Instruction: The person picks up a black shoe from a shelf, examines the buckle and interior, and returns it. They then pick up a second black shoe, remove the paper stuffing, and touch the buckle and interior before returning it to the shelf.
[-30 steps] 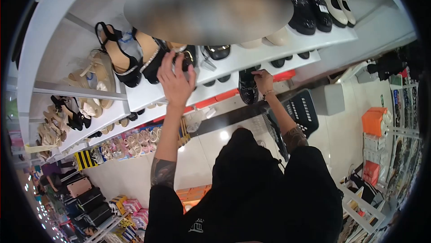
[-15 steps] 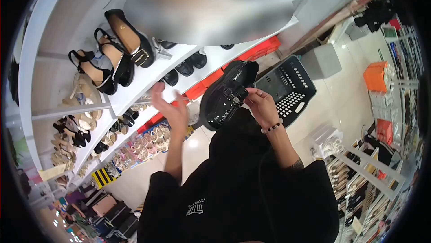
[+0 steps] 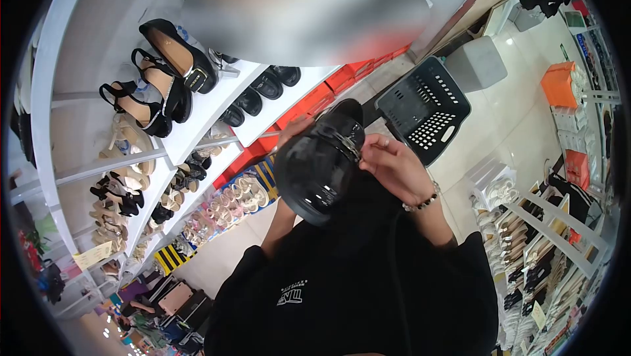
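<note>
A glossy black shoe [image 3: 319, 165] with a metal trim across its upper is held in front of my chest, its rounded toe pointing down toward me. My left hand [image 3: 294, 130] grips it from the far left side, and most of those fingers are hidden behind the shoe. On the other side, my right hand [image 3: 396, 168] pinches at the end of the metal trim with thumb and forefinger. A beaded bracelet circles my right wrist.
White shelves at left carry black heeled shoes [image 3: 177, 57], black loafers [image 3: 266, 84] and pale sandals [image 3: 227, 205]. Red shoeboxes [image 3: 309, 103] line the lower shelf. A dark shopping basket [image 3: 453, 103] and grey bin [image 3: 483, 63] stand on the floor. Racks of shoes fill the right.
My left hand has come from free air, fingers apart, onto the shoe's far side. The shoe has turned so its toe and top face me. My right hand stays at its trim.
</note>
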